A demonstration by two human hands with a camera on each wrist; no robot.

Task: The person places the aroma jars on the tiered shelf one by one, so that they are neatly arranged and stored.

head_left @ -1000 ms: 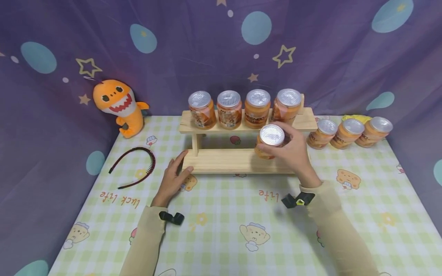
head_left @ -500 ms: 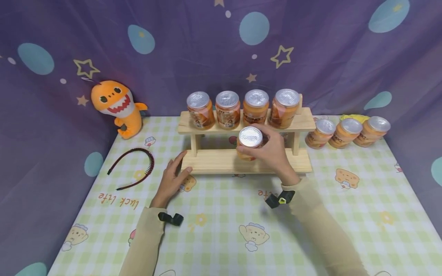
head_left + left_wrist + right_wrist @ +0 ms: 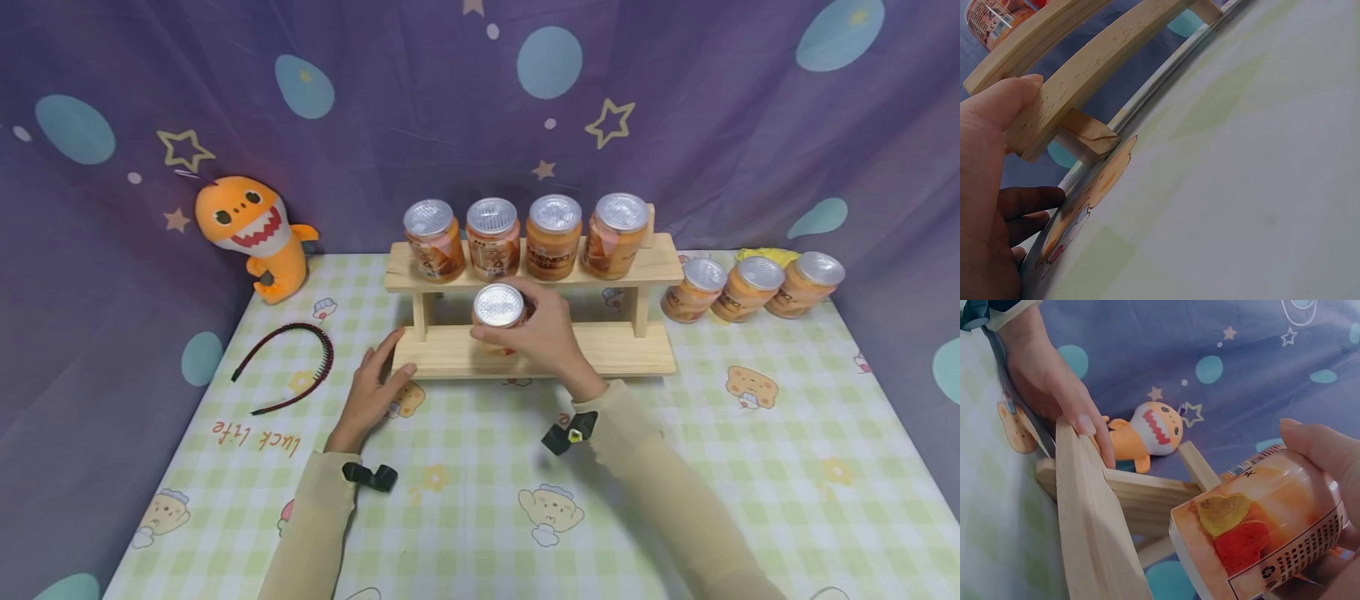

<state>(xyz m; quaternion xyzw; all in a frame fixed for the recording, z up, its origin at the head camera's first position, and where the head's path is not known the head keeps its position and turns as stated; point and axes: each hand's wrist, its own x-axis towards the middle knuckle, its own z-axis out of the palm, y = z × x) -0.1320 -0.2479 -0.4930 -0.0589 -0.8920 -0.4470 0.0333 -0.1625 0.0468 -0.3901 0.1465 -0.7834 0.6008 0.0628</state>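
The right hand (image 3: 551,333) held one orange can with a silver foil lid (image 3: 498,310); its fingers were curled around the side of the can, just above the lower board of the two-level wooden rack (image 3: 615,350), near its left half. In the right wrist view the can (image 3: 1260,525) showed a label with a yellow and a red heart shape, a barcode and a small recycling sign; the small text was not readable.

To the left of this grip, the left hand (image 3: 372,390) rested with straight fingers against the left end of the lower board, the thumb (image 3: 1019,87) pressing on its corner.

Just behind and above the held can, four similar orange cans (image 3: 525,235) stood in one row on the upper board. Far to the right of the grip, three more orange cans (image 3: 750,287) stood on the green checked tablecloth (image 3: 787,417) beside the rack. So there were eight cans in total.

Far to the left of both hands lay one dark red toothed headband (image 3: 288,362), and behind it one orange plush shark (image 3: 251,233). The cloth carried the words "luck life" near the left wrist.
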